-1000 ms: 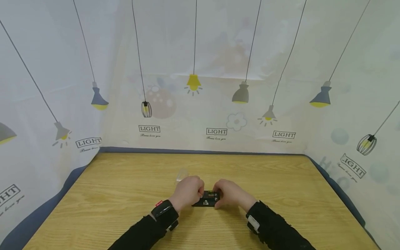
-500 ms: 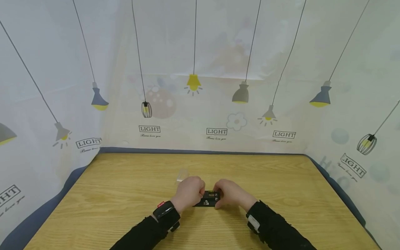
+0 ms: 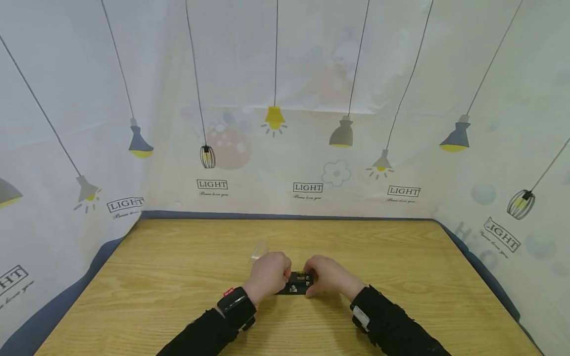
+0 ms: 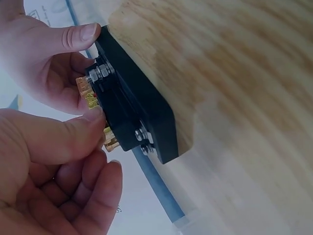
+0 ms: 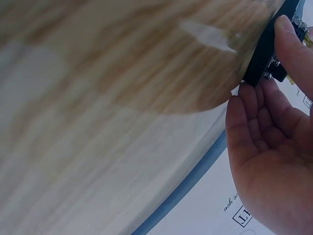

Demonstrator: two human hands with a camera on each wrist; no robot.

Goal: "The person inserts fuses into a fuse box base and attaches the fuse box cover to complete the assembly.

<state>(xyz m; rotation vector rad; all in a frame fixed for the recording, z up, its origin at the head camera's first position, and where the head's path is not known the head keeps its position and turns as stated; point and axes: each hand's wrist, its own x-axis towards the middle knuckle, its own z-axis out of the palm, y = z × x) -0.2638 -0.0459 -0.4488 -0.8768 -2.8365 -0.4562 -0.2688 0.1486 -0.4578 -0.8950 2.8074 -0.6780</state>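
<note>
A black fuse block (image 3: pixel 294 288) lies on the wooden table between both hands in the head view. In the left wrist view, metal terminal screws (image 4: pixel 143 134) and a row of yellow and orange blade fuses (image 4: pixel 88 93) show on it. My left hand (image 3: pixel 268 273) pinches at this row with thumb and forefinger; the fuse between the fingertips is mostly hidden. My right hand (image 3: pixel 330 277) grips the block's right end, its thumb (image 5: pixel 288 36) on the near edge and fingers around the far side.
Just beyond the left hand, a clear plastic cover (image 3: pixel 260 249) lies on the wooden table (image 3: pixel 378 257). Patterned sheets with printed lamps (image 3: pixel 275 118) enclose the table at the back and both sides, with a dark blue border (image 3: pixel 289 216) along its edge.
My left hand has shifted very slightly to the right, still pinching at the fuses. The right hand and the fuse block have stayed in place.
</note>
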